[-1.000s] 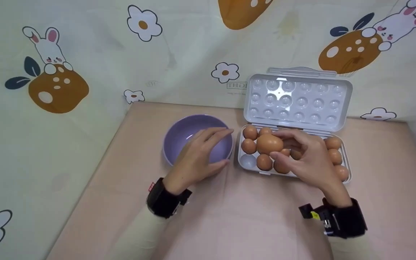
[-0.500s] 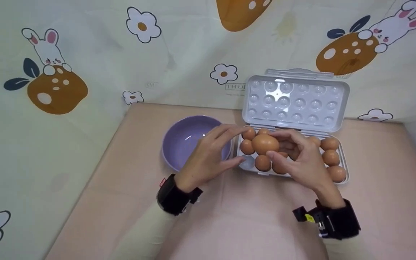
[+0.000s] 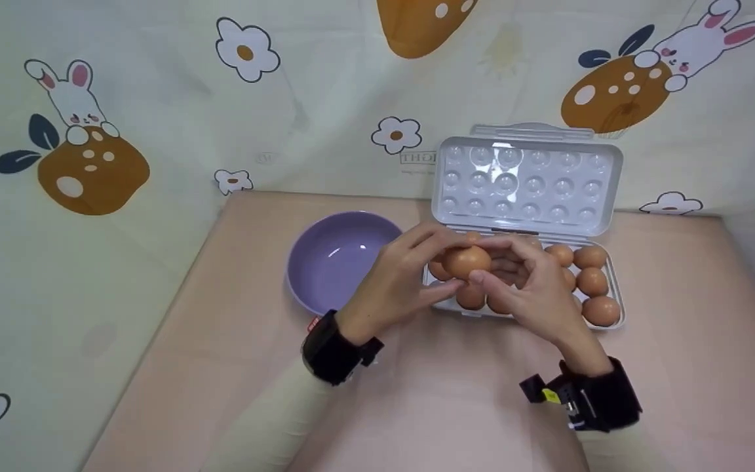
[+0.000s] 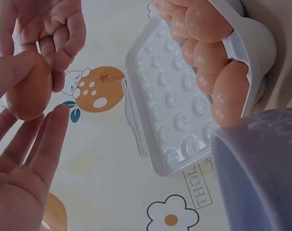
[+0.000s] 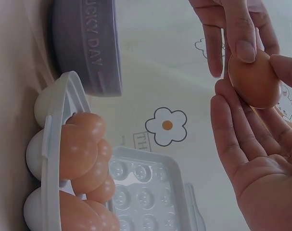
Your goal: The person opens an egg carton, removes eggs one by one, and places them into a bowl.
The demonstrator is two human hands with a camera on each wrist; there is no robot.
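One egg is out of the tray and sits between both your hands, held above the tray's left end, close to the bowl. Your right hand pinches it between thumb and fingertips, palm half open behind it, as the right wrist view shows. Your left hand meets it from the other side: fingers nearly straight and lightly spread, fingertips resting on the shell, thumb underneath.

So, judging by how things lie, the lifting is done and the egg is partly passed across, but it is not yet in one hand alone and not yet over the bowl. The bowl stands empty on the worktop, just left of the tray, with nothing cracked or placed in it.

In the tray the lid stands open against the back wall. Several eggs remain, three of them clear at the right end, others hidden under your hands. At least one front-left cup looks vacant, though your fingers cover much of that corner, so you cannot count the rest with certainty.
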